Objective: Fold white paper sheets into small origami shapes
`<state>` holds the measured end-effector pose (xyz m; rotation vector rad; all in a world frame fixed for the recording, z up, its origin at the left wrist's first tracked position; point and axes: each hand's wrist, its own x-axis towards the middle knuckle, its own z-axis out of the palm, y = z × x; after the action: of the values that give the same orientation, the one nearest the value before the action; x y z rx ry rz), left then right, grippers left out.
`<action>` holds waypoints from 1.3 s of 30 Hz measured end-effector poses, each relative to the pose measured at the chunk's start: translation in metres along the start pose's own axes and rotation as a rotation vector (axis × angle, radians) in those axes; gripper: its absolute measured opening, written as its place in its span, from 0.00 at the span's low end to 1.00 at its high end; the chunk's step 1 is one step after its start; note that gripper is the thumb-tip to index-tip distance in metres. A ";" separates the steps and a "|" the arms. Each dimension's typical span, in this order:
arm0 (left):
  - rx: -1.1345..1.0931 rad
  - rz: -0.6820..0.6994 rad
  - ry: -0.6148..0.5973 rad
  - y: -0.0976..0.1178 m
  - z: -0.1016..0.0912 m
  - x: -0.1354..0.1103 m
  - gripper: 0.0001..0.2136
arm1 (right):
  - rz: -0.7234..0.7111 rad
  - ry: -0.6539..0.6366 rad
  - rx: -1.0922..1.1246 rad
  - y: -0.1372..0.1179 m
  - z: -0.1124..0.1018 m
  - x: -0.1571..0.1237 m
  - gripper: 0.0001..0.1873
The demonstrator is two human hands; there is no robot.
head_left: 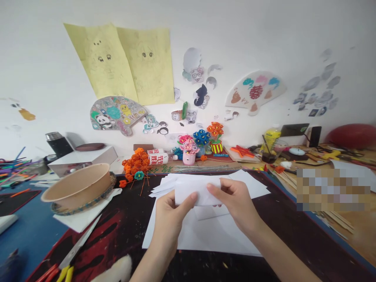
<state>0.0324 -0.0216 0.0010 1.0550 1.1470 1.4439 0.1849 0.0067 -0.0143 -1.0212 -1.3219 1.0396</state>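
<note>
Showing a folded white paper piece point(196, 192) held between both hands above the middle of the counter point(32, 231). The left hand point(172, 213) grips the piece at its lower left corner, with the thumb pressed on the near face and the remaining fingers point(190, 198) closed behind it. The right hand point(235, 201) pinches the right-hand edge in the same manner, its fingers clenched on the paper. The piece hangs just over a loose stack of white paper sheets point(217, 231), which lies on a dark red-and-black mat point(117, 227).

To the left, well apart from the hands, a shallow brown paper bowl point(78, 186) rests on a round woven coaster point(88, 201). Behind the sheets stand a cluster of orange pipe-cleaner flowers point(136, 162), a white glue bottle with red lettering point(158, 158) lying on its side, and a pink pot of pink flowers point(189, 152). A striped yellow pot of orange flowers point(216, 141) stands near them. Yellow-handled scissors point(66, 270) lie at the lower left edge of the mat. Two pale yellow paper sheets with drawn faces point(126, 62) hang on the white wall point(264, 31).
</note>
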 end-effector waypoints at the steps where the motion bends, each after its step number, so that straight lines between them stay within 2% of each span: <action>1: 0.018 0.003 0.007 -0.001 -0.001 0.001 0.13 | -0.007 0.003 -0.011 0.000 0.000 -0.001 0.25; 7: 0.083 0.018 0.024 -0.005 -0.003 0.002 0.15 | -0.047 0.020 -0.047 0.001 -0.001 -0.001 0.26; 11: 0.103 0.038 0.041 -0.005 -0.006 0.003 0.16 | -0.030 -0.102 -0.017 -0.002 -0.004 0.000 0.23; 20: 0.119 0.055 0.038 -0.003 -0.005 0.004 0.17 | -0.075 -0.023 -0.131 -0.005 -0.005 -0.002 0.26; 30: 0.062 0.031 0.031 -0.001 -0.002 0.003 0.13 | -0.084 -0.075 -0.135 -0.011 -0.006 -0.002 0.25; 39: 0.073 0.026 0.023 -0.004 -0.004 0.002 0.14 | -0.074 -0.077 -0.118 -0.012 -0.006 -0.002 0.25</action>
<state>0.0294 -0.0196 -0.0037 1.1104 1.2148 1.4473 0.1907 0.0023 -0.0029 -1.0200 -1.4880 0.9621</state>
